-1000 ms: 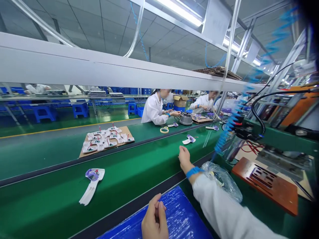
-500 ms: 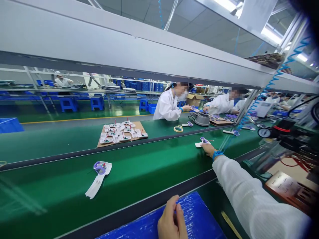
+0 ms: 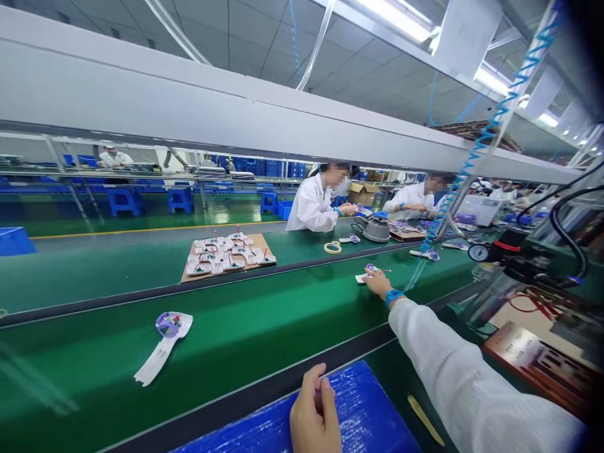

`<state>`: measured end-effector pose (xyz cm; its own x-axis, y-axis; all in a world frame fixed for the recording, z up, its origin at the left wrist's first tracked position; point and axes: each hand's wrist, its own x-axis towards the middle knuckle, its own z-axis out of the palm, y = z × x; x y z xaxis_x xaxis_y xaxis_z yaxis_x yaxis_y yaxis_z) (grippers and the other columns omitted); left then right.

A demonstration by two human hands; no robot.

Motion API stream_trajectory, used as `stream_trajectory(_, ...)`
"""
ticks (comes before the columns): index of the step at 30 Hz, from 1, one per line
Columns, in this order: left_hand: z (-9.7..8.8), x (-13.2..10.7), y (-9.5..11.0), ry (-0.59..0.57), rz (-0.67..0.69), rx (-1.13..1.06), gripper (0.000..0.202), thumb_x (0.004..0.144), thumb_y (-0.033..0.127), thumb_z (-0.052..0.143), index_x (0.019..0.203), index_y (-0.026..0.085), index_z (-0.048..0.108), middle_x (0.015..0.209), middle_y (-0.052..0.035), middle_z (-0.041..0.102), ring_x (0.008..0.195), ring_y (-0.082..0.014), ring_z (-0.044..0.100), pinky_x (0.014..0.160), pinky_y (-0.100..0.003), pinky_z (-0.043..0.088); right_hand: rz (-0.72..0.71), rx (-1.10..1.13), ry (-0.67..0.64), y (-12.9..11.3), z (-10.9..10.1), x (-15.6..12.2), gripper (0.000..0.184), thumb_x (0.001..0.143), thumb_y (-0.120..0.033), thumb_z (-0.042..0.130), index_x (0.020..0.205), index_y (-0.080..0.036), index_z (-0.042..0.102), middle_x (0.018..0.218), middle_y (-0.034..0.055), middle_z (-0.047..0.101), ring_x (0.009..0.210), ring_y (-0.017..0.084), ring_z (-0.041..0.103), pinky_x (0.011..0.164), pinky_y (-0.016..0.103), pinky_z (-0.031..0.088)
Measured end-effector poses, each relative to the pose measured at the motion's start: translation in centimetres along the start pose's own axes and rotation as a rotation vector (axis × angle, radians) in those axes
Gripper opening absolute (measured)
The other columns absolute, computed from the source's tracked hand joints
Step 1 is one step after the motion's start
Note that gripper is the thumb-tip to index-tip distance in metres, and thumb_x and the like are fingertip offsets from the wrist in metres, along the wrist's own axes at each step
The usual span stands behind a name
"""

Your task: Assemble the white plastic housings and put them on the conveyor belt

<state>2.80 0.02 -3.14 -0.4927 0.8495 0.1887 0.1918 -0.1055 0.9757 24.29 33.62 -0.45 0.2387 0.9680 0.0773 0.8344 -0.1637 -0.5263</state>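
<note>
My right hand reaches out over the green conveyor belt, its fingers closed on a white plastic handle shell with a purple ring. The hand covers most of that shell, and a thin red piece sticks out on its right. My left hand rests at the blue film-wrapped block, fingers loosely curled with a gap to the thumb; nothing shows in it. Another white handle shell with a purple ring lies on the belt at the left.
Beyond the belt, several white shells lie on a cardboard sheet, near tape rolls and a grey device. Co-workers in white sit opposite. An air regulator and a copper-coloured box stand right. A shelf beam crosses overhead.
The view has shifted slightly. The shells on the belt, including the one under my right hand, have moved left, and the right hand has gone with it. My left hand keeps its pose.
</note>
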Motion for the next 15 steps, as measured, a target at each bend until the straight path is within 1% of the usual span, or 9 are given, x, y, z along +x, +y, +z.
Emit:
stream_trajectory(3,0.3,0.2,-0.5,0.014,0.033,0.011,0.041,0.092,0.052,0.043,0.104,0.02,0.066,0.071,-0.0043,0.066,0.059,-0.0159,0.06,0.06,-0.026,0.048,0.009,0.066,-0.004,-1.1,0.9,0.3,0.034,0.092,-0.031,0.059,0.124,-0.019,0.056,0.134,0.0103,0.051,0.116,0.027,0.054,0.096,0.05,0.046)
stream_trajectory(5,0.4,0.2,-0.6,0.002,0.046,0.018,0.039,0.092,0.049,0.042,0.104,0.02,0.066,0.07,-0.0038,0.065,0.055,-0.0145,0.059,0.058,-0.025,0.046,0.018,0.132,0.005,-2.1,1.3,0.2,0.035,0.092,-0.031,0.059,0.125,-0.018,0.055,0.133,0.0104,0.051,0.116,0.027,0.054,0.096,0.051,0.045)
stream_trajectory(7,0.3,0.2,-0.6,-0.012,0.044,0.026,0.038,0.093,0.048,0.041,0.105,0.021,0.065,0.07,-0.0037,0.065,0.055,-0.0142,0.058,0.057,-0.025,0.045,0.018,0.225,0.031,-3.2,1.3,-0.3,0.037,0.092,-0.032,0.06,0.126,-0.018,0.054,0.133,0.0104,0.052,0.116,0.028,0.054,0.096,0.052,0.045)
stream_trajectory(9,0.2,0.2,-0.4,-0.016,0.036,0.025,0.038,0.093,0.047,0.041,0.105,0.02,0.065,0.073,-0.0046,0.066,0.058,-0.0146,0.059,0.058,-0.025,0.046,0.004,0.338,0.067,-4.4,0.9,-1.3,0.039,0.092,-0.032,0.059,0.128,-0.017,0.053,0.135,0.0113,0.051,0.118,0.028,0.053,0.097,0.051,0.044)
stream_trajectory(11,-0.1,0.2,0.1,-0.013,0.034,0.016,0.038,0.093,0.047,0.042,0.105,0.02,0.066,0.076,-0.0061,0.067,0.06,-0.0155,0.061,0.06,-0.026,0.047,-0.018,0.462,0.1,-5.7,0.2,-3.4,0.045,0.092,-0.031,0.057,0.133,-0.017,0.051,0.139,0.0127,0.049,0.122,0.029,0.05,0.1,0.047,0.042)
stream_trajectory(12,-0.2,0.3,0.5,-0.008,0.039,0.007,0.038,0.093,0.047,0.043,0.105,0.02,0.066,0.079,-0.0069,0.068,0.063,-0.0163,0.062,0.061,-0.027,0.048,-0.031,0.524,0.109,-6.3,-0.2,-4.8,0.049,0.091,-0.031,0.056,0.137,-0.016,0.048,0.141,0.013,0.048,0.124,0.029,0.049,0.1,0.043,0.043)
stream_trajectory(13,-0.5,0.3,1.0,0.0,0.05,-0.005,0.037,0.092,0.047,0.045,0.105,0.02,0.067,0.082,-0.0078,0.069,0.067,-0.0172,0.063,0.063,-0.027,0.049,-0.045,0.583,0.113,-6.8,-0.5,-6.6,0.054,0.09,-0.032,0.055,0.141,-0.017,0.045,0.143,0.0125,0.047,0.124,0.028,0.05,0.099,0.039,0.044)
stream_trajectory(15,-1.1,0.5,2.1,0.022,0.085,-0.031,0.035,0.092,0.045,0.048,0.104,0.02,0.067,0.09,-0.0092,0.069,0.076,-0.019,0.065,0.068,-0.028,0.051,-0.082,0.697,0.099,-7.6,-1.3,-11.4,0.064,0.087,-0.036,0.055,0.147,-0.02,0.037,0.146,0.0097,0.043,0.12,0.027,0.054,0.091,0.035,0.05)
